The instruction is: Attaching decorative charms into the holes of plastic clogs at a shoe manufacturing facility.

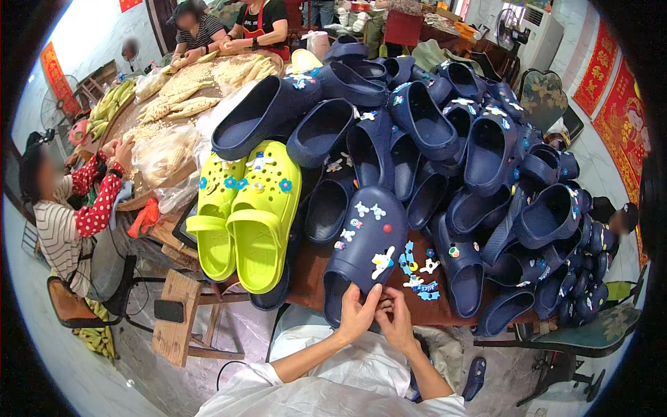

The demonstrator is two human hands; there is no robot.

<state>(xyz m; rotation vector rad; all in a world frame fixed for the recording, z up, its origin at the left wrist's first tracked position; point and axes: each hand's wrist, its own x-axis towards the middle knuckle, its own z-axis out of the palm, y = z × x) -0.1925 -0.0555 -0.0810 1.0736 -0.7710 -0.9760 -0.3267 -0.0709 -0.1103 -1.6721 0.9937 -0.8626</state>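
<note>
Two hands meet at the heel end of a navy clog (365, 243) lying at the near edge of the tabletop (313, 274). The left hand (356, 314) grips the clog's rim, fingers curled shut on it; the right hand (396, 321) sits just beside, fingertips pinched together against the same rim. Small charms (419, 267) lie scattered right of the clog. A lime-green pair (244, 208) sits to the left, a heap of navy clogs (445, 132) behind.
</note>
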